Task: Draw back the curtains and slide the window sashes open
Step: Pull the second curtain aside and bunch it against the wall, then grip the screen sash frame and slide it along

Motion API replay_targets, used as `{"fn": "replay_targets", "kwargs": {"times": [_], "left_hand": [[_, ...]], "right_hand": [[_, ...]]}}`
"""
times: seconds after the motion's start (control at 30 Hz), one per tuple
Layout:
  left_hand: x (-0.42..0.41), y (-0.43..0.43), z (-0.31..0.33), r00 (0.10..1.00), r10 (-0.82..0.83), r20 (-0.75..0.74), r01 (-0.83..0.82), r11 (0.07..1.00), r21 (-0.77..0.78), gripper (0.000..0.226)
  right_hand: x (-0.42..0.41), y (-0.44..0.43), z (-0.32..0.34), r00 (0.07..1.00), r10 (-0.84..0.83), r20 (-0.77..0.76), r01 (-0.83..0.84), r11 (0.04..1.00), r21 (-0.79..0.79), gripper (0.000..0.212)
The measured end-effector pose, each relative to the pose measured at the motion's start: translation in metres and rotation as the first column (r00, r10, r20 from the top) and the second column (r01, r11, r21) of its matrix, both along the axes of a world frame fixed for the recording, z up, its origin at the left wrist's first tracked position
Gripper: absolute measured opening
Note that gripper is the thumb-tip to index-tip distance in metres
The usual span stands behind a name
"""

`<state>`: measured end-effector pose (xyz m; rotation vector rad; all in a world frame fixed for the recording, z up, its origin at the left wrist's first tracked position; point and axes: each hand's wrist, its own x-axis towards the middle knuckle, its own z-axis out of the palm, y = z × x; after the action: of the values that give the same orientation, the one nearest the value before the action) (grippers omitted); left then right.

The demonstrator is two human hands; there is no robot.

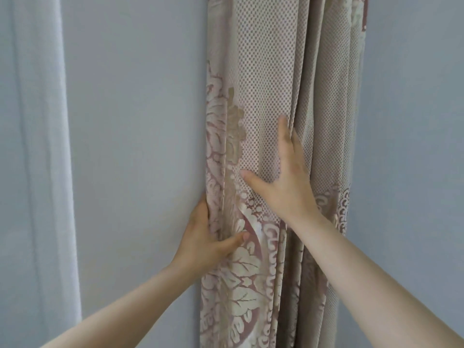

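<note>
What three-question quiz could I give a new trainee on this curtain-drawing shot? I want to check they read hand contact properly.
1. True or false: the left hand grips the left edge of the patterned curtain.
2. The right hand is: A) closed in a fist on a fold, B) laid flat with fingers spread, C) off the fabric.
3. What pale fabric hangs at the far left?

Key
1. True: its fingers wrap behind the edge, thumb in front.
2. B.
3. A sheer white curtain.
</note>
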<state>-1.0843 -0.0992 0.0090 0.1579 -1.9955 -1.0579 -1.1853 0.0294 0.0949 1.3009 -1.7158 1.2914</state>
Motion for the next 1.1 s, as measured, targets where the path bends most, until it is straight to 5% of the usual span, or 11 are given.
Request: {"fn": "replay_targets", "kwargs": {"times": [0.2,0.37,0.67,1.1], "left_hand": [[0.049,0.006,-0.008,0.996,0.089,0.013,-0.089,0.996,-0.030,0.126],[0.088,0.030,-0.011,0.985,0.168,0.030,-0.165,0.982,-0.086,0.122],[0.153,0.094,-0.053,0.923,0.377,0.071,-0.378,0.926,-0.009,0.088],[0.263,0.133,-0.115,0.836,0.530,0.142,-0.543,0.835,0.084,0.052]], "right_hand": [[0.035,0.020,-0.030,0.999,0.043,-0.007,-0.043,0.999,-0.031,0.105],[0.054,0.041,-0.039,0.995,0.099,0.013,-0.099,0.995,-0.017,0.099],[0.094,0.086,-0.083,0.951,0.308,0.021,-0.309,0.949,0.065,0.068],[0.177,0.085,-0.143,0.796,0.524,0.302,-0.575,0.811,0.110,0.034]]}}
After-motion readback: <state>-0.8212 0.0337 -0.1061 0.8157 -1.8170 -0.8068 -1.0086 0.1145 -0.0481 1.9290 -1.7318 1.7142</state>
